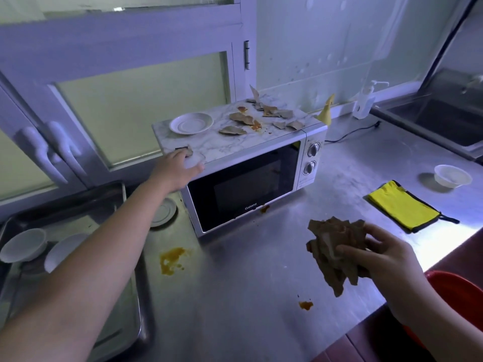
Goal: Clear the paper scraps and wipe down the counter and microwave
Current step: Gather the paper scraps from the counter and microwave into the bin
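Head view, Galanz microwave (243, 184), left hand (177, 167) on scrap (187, 152), grip unclear, right hand (384, 254) clutching scrap wad (334, 252).

The paper scraps (337, 246) I'm holding are brown, and the microwave (243, 184) has a white body, black door and grey-veined marble top. Orange stains (172, 259) blotch the grey counter (261, 283); the cloth (403, 206) is yellow, edged black.
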Demonstrator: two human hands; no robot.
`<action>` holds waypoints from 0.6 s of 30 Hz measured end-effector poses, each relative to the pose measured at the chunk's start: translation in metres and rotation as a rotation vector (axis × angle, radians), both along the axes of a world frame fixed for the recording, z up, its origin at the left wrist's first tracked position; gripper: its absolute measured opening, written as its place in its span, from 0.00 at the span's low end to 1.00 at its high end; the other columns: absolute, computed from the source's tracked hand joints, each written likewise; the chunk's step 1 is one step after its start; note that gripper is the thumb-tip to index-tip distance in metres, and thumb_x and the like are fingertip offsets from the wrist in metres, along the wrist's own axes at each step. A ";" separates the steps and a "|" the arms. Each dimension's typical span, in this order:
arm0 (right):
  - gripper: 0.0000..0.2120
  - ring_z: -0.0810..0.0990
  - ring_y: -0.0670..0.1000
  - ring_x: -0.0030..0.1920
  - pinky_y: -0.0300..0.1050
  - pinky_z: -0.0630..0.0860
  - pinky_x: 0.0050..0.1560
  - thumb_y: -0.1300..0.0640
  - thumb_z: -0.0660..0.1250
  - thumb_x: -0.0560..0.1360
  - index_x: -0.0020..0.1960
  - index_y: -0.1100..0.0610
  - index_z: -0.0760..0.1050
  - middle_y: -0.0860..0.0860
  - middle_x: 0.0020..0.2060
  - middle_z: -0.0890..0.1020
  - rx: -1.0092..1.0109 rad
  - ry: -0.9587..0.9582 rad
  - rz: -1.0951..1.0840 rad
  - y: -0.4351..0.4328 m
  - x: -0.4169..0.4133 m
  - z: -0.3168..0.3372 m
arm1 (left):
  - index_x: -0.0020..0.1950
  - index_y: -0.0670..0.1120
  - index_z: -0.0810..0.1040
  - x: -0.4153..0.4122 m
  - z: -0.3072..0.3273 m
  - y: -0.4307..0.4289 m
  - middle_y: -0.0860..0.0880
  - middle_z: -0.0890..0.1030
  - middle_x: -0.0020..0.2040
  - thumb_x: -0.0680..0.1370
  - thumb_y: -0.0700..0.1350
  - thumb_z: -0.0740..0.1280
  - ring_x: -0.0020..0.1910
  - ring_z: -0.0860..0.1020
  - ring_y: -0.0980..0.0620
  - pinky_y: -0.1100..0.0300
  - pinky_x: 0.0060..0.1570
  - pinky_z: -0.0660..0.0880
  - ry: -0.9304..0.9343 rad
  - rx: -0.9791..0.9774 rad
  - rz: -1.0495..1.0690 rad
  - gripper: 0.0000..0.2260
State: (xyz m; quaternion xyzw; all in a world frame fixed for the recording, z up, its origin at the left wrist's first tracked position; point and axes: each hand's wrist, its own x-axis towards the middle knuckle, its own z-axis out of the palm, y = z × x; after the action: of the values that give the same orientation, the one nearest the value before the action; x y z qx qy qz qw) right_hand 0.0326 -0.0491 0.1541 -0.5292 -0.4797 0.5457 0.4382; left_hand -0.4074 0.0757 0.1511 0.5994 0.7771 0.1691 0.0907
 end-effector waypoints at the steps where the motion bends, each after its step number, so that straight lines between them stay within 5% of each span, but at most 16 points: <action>1: 0.16 0.86 0.57 0.38 0.43 0.81 0.31 0.70 0.76 0.66 0.47 0.51 0.85 0.55 0.41 0.87 -0.010 -0.011 0.001 -0.002 0.001 -0.004 | 0.73 0.49 0.69 0.005 -0.002 -0.008 0.51 0.70 0.73 0.74 0.64 0.68 0.71 0.69 0.48 0.49 0.69 0.67 -0.012 0.034 -0.039 0.33; 4: 0.14 0.87 0.58 0.38 0.46 0.80 0.33 0.70 0.75 0.67 0.46 0.53 0.86 0.57 0.40 0.87 -0.084 -0.010 0.021 -0.006 0.000 -0.017 | 0.67 0.50 0.75 0.017 -0.014 -0.029 0.52 0.78 0.63 0.72 0.51 0.76 0.62 0.75 0.50 0.55 0.62 0.71 0.014 0.182 -0.145 0.26; 8: 0.13 0.86 0.61 0.38 0.44 0.81 0.32 0.69 0.76 0.64 0.48 0.61 0.85 0.62 0.40 0.86 -0.151 0.052 0.051 -0.004 -0.012 -0.024 | 0.56 0.48 0.84 0.035 -0.005 -0.043 0.48 0.84 0.52 0.76 0.41 0.71 0.48 0.80 0.48 0.58 0.48 0.74 -0.014 0.364 -0.083 0.10; 10: 0.13 0.86 0.61 0.37 0.44 0.81 0.32 0.66 0.76 0.60 0.44 0.60 0.86 0.63 0.40 0.86 -0.138 0.074 0.076 -0.001 -0.021 -0.020 | 0.51 0.49 0.85 0.055 0.003 -0.051 0.49 0.85 0.47 0.76 0.42 0.72 0.45 0.82 0.49 0.57 0.47 0.77 -0.193 0.345 -0.075 0.06; 14: 0.11 0.86 0.59 0.40 0.45 0.83 0.38 0.70 0.74 0.66 0.43 0.57 0.87 0.61 0.41 0.86 -0.023 0.065 0.180 0.009 -0.039 0.000 | 0.42 0.52 0.86 0.109 0.015 -0.083 0.47 0.86 0.42 0.74 0.35 0.73 0.43 0.83 0.49 0.56 0.46 0.83 -0.855 0.120 -0.221 0.11; 18: 0.12 0.84 0.59 0.39 0.45 0.82 0.40 0.71 0.73 0.69 0.44 0.56 0.87 0.61 0.41 0.86 0.090 0.039 0.319 0.022 -0.051 0.020 | 0.47 0.47 0.87 0.137 0.020 -0.106 0.44 0.87 0.45 0.74 0.33 0.72 0.46 0.85 0.47 0.59 0.43 0.82 -1.047 -0.002 -0.334 0.10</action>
State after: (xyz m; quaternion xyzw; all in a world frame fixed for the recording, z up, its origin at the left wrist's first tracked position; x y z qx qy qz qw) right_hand -0.0184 -0.0270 0.1744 -0.4156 -0.5730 0.5965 0.3782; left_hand -0.2700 -0.0299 0.1708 0.5502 0.5226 0.4273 0.4915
